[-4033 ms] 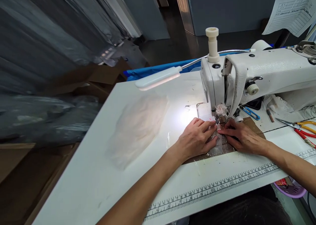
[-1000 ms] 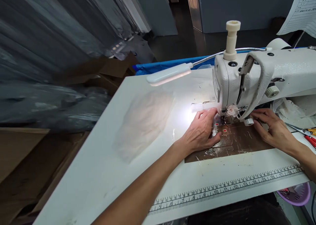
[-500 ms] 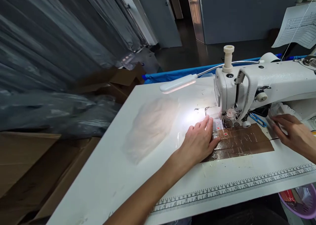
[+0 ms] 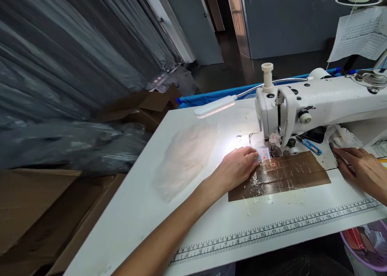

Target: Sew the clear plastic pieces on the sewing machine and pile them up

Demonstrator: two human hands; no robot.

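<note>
My left hand (image 4: pixel 238 166) is beside the sewing machine's needle area, its fingers closed on the edge of a small whitish piece with red marks (image 4: pixel 263 153). That piece lies by the presser foot, over a brown taped sheet (image 4: pixel 290 173) on the table. At the right, my right hand (image 4: pixel 359 169) rests on the machine bed with its fingers bent together; what they hold, if anything, is hidden. White lacy fabric (image 4: pixel 343 136) lies just behind it. The white sewing machine (image 4: pixel 326 96) stands over the work.
Blue snips (image 4: pixel 312 147) lie by the needle area. A lamp (image 4: pixel 215 106) hangs over the white table (image 4: pixel 127 211). A printed ruler (image 4: pixel 272 234) follows the front edge. Below right is a purple basket (image 4: pixel 367 264); cardboard boxes (image 4: pixel 36 203) stand left.
My left hand has drawn its fingers together and shifted slightly away from the needle, uncovering more of the brown sheet. My right hand has moved slightly right. The view has shifted.
</note>
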